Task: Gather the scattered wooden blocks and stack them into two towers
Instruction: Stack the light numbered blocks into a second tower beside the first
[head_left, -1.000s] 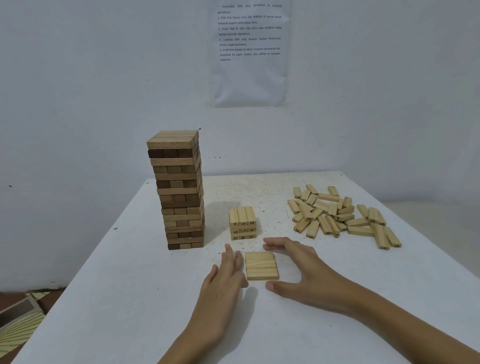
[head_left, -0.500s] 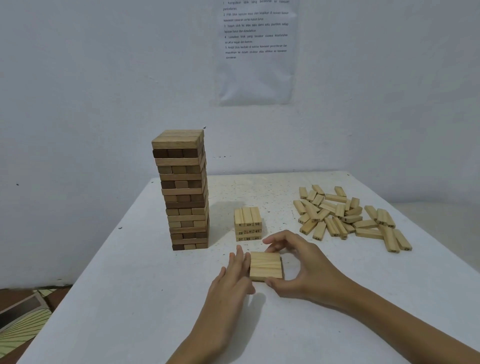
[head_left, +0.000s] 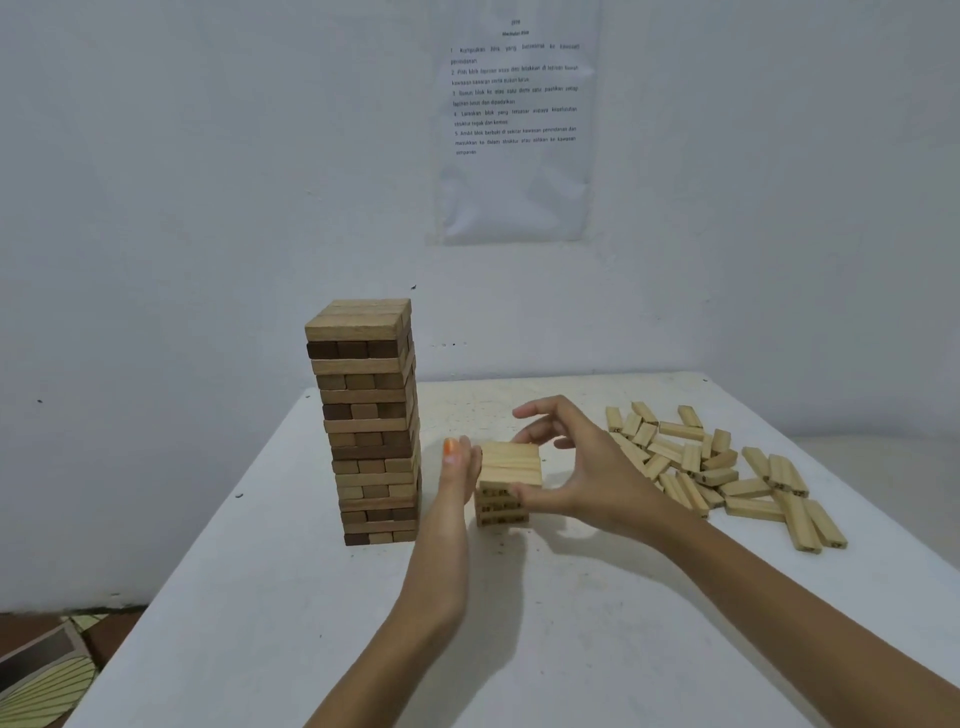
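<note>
A tall tower (head_left: 369, 421) of light and dark wooden blocks stands on the white table (head_left: 571, 623), left of centre. To its right is a short stack (head_left: 500, 506) of pale numbered blocks. A flat layer of three pale blocks (head_left: 511, 462) sits on top of it, slightly askew. My right hand (head_left: 576, 467) pinches this layer, thumb on its near edge and fingers curled behind its far edge. My left hand (head_left: 457, 470) presses straight fingers against the layer's left side. A pile of loose pale blocks (head_left: 717, 467) lies scattered at the right.
The table's left edge drops to a floor with a patterned mat (head_left: 41, 675). A printed sheet (head_left: 514, 119) hangs on the wall behind. The tall tower stands a hand's width left of the short stack.
The layer of three blocks has gone from the table in front of me up onto the short stack. Both hands moved away from me with it.
</note>
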